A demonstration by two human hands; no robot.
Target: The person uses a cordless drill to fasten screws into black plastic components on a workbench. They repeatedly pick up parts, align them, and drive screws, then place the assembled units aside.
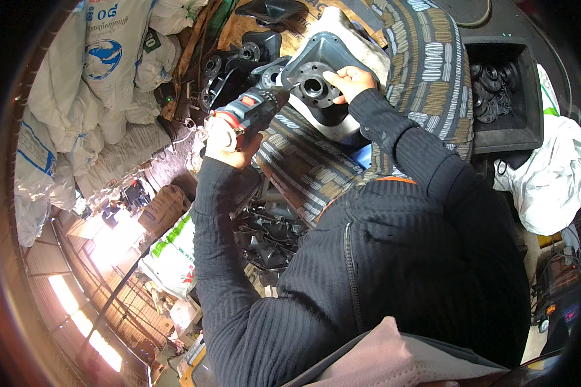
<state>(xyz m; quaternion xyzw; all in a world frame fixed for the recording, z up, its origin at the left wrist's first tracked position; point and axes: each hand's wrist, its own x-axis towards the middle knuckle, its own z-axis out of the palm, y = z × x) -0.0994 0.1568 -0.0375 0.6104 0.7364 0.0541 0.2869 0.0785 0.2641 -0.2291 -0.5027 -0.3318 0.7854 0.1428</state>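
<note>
My left hand [241, 155] is wrapped round the handle of a cordless drill [250, 111]. The drill's dark chuck points toward a black flared part [334, 53] with a square rim. A round flange [316, 85] with a centre bore and several holes sits on that part. My right hand [354, 84] grips the flange at its right edge, thumb and fingers closed on it. Whether the drill's tip touches the flange, I cannot tell. Under the part lies a white cloth or pad [370, 57], over patterned fabric [316, 158].
More black flanged parts [250, 51] lie beyond the drill on the left. A black bin [510, 129] on the right holds several dark round pieces [490, 80]. White sacks [113, 71] are stacked far left, and a white bag [549, 174] stands below the bin.
</note>
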